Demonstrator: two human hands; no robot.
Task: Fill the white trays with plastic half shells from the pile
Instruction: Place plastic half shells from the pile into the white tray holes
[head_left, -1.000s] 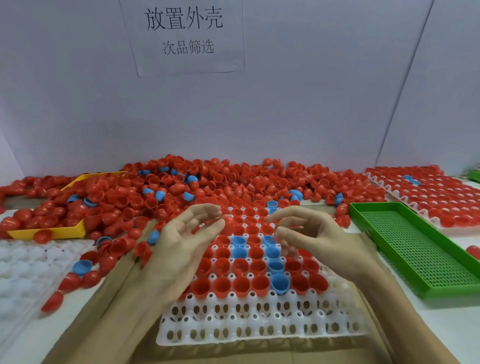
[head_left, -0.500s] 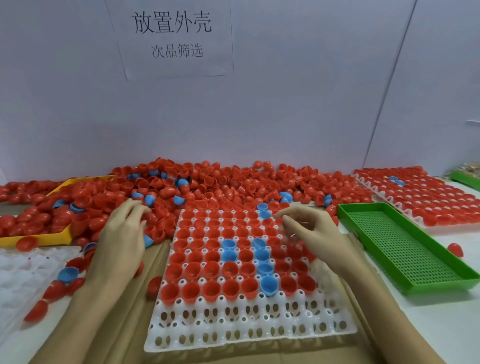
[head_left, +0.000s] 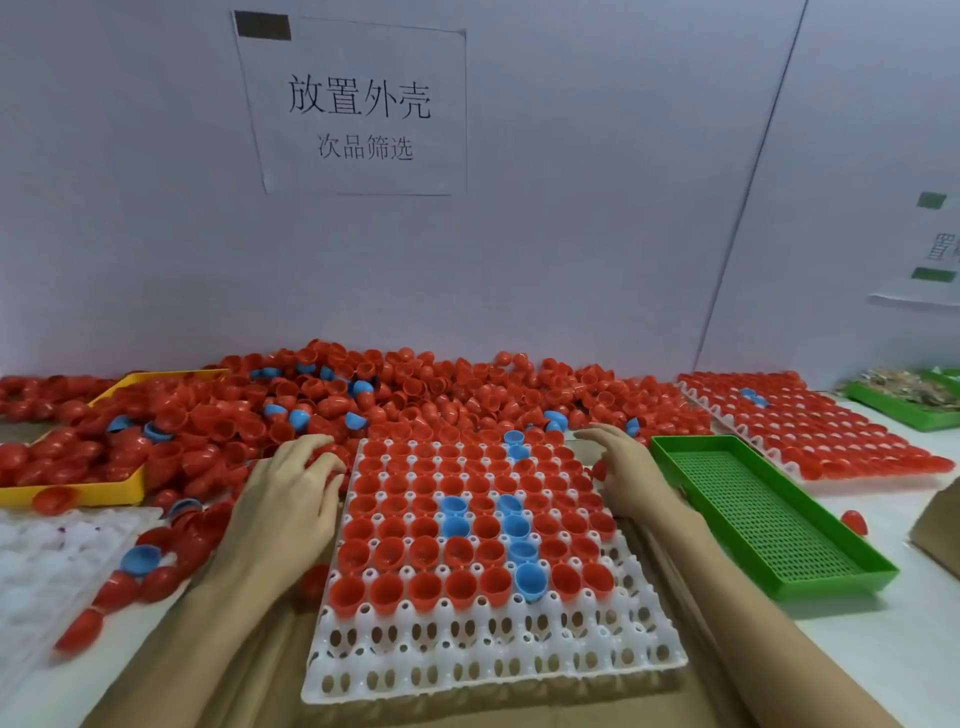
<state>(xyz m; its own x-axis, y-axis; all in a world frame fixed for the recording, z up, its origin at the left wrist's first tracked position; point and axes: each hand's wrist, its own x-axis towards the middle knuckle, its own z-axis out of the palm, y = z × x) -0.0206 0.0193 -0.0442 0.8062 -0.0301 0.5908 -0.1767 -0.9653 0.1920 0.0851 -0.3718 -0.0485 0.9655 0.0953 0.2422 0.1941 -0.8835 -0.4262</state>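
White tray is lying centre on the counter, on brown cardboard. Its far rows are holding red half shells, open side up, with a few blue half shells among them; the nearest two rows of cells are standing unfilled.

Pile of loose shells, mostly red with scattered blue, is running along the back wall behind the tray and spilling over a yellow tray at the left.

Left hand is resting palm down just beside the tray's left edge, its fingers slightly curled and reaching into the loose red shells at the pile's near margin. Cannot tell whether it is pinching a shell.

Right hand is sitting at the tray's right edge, between the tray and a green mesh tray. Its fingers are loosely bent and pointing toward the pile; a red shell is showing at the thumb side, but a grip cannot be confirmed.

A second white tray, fully loaded with red shells, is lying far right. A further white tray is lying at the left, a few shells strewn along its edge.

Paper sign with printed characters is hanging on the wall.
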